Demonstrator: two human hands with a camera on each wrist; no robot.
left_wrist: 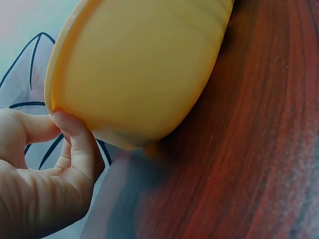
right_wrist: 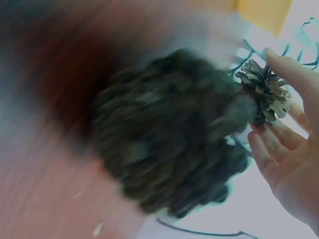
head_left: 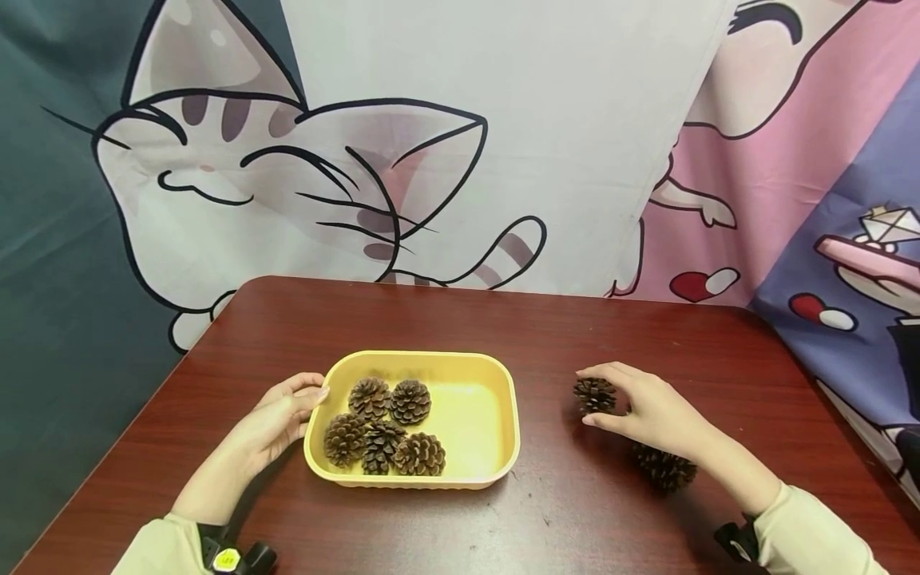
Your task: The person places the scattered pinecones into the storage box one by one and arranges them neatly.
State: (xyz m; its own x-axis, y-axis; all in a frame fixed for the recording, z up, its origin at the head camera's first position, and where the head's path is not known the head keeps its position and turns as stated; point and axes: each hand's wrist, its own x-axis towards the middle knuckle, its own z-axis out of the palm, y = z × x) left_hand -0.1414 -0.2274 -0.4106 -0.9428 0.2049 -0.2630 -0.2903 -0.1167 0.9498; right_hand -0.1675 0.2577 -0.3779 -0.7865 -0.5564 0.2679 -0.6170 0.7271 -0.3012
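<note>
A yellow plastic tray (head_left: 467, 431) stands on the table with several brown pine cones (head_left: 384, 444) grouped in its left half. My left hand (head_left: 276, 419) pinches the tray's left rim between thumb and fingers; the left wrist view shows the hand (left_wrist: 60, 169) at the rim of the tray (left_wrist: 149, 64). To the right of the tray, my right hand (head_left: 650, 403) holds a pine cone (head_left: 595, 395) between thumb and fingertips. Another pine cone (head_left: 667, 469) lies under the right wrist, partly hidden by it, and looms large and blurred in the right wrist view.
The reddish-brown wooden table (head_left: 546, 511) has rounded far corners. Behind it hangs a cloth (head_left: 575, 144) printed with cartoon cats. A stretch of tabletop separates the tray from the two pine cones on the right.
</note>
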